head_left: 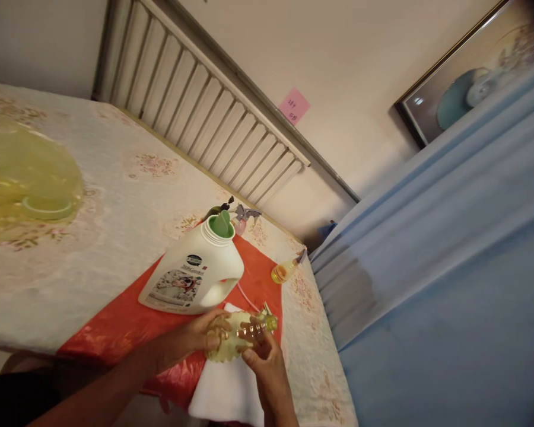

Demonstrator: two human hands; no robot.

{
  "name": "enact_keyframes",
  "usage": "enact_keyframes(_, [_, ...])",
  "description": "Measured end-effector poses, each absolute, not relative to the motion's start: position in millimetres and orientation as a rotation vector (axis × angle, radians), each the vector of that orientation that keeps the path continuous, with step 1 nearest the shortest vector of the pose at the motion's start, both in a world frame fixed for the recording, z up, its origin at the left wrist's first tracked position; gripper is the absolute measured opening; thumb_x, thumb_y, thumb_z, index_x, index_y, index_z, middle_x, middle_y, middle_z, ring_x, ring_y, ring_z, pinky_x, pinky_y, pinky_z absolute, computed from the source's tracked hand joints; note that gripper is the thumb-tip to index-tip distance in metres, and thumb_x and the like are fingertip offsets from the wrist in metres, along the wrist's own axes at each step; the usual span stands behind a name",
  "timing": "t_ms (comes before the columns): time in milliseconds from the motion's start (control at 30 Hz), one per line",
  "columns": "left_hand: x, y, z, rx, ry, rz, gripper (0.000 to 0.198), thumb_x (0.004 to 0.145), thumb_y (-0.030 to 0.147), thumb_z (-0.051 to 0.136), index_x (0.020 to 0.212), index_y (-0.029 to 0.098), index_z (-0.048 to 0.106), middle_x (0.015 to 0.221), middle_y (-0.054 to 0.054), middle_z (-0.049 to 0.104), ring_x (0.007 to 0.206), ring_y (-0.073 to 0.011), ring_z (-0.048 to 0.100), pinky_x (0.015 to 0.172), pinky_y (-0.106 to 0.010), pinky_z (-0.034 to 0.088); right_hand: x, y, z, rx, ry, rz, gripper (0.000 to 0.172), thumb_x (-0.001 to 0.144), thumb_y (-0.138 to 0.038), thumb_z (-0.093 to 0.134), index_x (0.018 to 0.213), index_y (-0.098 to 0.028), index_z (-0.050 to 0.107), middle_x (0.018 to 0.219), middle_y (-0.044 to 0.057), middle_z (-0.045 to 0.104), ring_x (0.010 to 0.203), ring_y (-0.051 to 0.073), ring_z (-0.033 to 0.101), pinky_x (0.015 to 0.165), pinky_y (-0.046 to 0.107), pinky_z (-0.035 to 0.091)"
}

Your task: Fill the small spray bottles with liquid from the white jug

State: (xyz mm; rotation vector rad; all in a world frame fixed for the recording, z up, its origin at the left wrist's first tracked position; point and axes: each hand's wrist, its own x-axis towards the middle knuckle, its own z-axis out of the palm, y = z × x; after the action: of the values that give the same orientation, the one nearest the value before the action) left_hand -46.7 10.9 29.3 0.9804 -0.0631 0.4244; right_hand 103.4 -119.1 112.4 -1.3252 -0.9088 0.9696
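Note:
A clear, yellow-tinted plastic bottle (231, 347) lies tilted between my two hands, its neck pointing right. My left hand (207, 333) is wrapped round its wide body. Near the neck, the fingers and thumb of my right hand (267, 356) grip the bottle too. The mouth end looks yellow-green; whether a cap is on it I cannot tell. Just beyond stands a large white detergent jug (220, 261) with a printed label and a green insert in its open mouth. Beneath my hands is a white cloth (226, 394) on a red plastic sheet (124, 320).
A small yellow spray bottle (285, 271) lies to the right. Another sprayer (242, 219) and a dark green bottle (214, 212) are behind the jug. A large yellow plastic container (31, 160) is at far left on the floral tablecloth (115, 225). A radiator (196, 95) and blue curtain (427, 308) border the table.

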Motion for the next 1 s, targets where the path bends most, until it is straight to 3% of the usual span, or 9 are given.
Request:
enact_keyframes(100, [-49.0,11.5,28.0,1.086,-0.019,0.402,0.078,0.069,0.027,0.075,0.137,0.029,0.037,0.131,-0.006,0.057,0.12,-0.0291,0.054,0.095,-0.041,0.045,98.4,-118.2,119.9,-1.332,-0.963,0.994,0.057,0.064,-0.037,0.085,0.114,-0.02,0.065,0.116,0.01,0.068,0.111,0.03,0.061,0.092,0.04,0.05])
enact_keyframes(333, [-57.9,7.6,40.4,1.294,0.134,0.424,0.087,0.067,0.014,0.067,0.143,0.033,0.028,0.138,-0.007,0.053,0.114,-0.0279,0.058,0.088,-0.038,0.05,94.5,-115.4,116.4,-1.395,-1.08,0.992,0.06,0.063,-0.045,0.084,0.114,-0.019,0.066,0.109,0.01,0.069,0.102,0.029,0.064,0.083,0.039,0.053])
enact_keyframes(500, [-62.3,5.4,51.9,1.377,0.189,0.381,0.078,0.066,0.015,0.067,0.137,0.029,0.038,0.131,-0.006,0.06,0.117,-0.0277,0.057,0.096,-0.04,0.047,91.9,-113.3,112.9,-1.409,-1.143,0.991,0.063,0.066,-0.044,0.083,0.12,-0.019,0.063,0.11,0.01,0.069,0.095,0.027,0.066,0.083,0.04,0.052])
enact_keyframes(800, [-57.9,5.3,45.0,1.339,0.129,0.433,0.084,0.066,0.036,0.077,0.139,0.028,0.037,0.135,-0.009,0.057,0.125,-0.0333,0.05,0.102,-0.046,0.042,90.1,-114.0,110.9,-1.448,-1.118,0.963,0.062,0.064,-0.042,0.084,0.119,-0.021,0.064,0.109,0.009,0.071,0.096,0.029,0.067,0.084,0.041,0.053])
enact_keyframes(1000, [-54.5,4.8,40.1,1.222,0.063,0.415,0.076,0.071,0.039,0.076,0.136,0.024,0.039,0.133,-0.012,0.058,0.123,-0.0317,0.054,0.1,-0.044,0.043,91.4,-113.4,107.7,-1.485,-1.144,0.94,0.061,0.063,-0.042,0.084,0.117,-0.02,0.066,0.105,0.007,0.071,0.094,0.028,0.066,0.076,0.036,0.053])
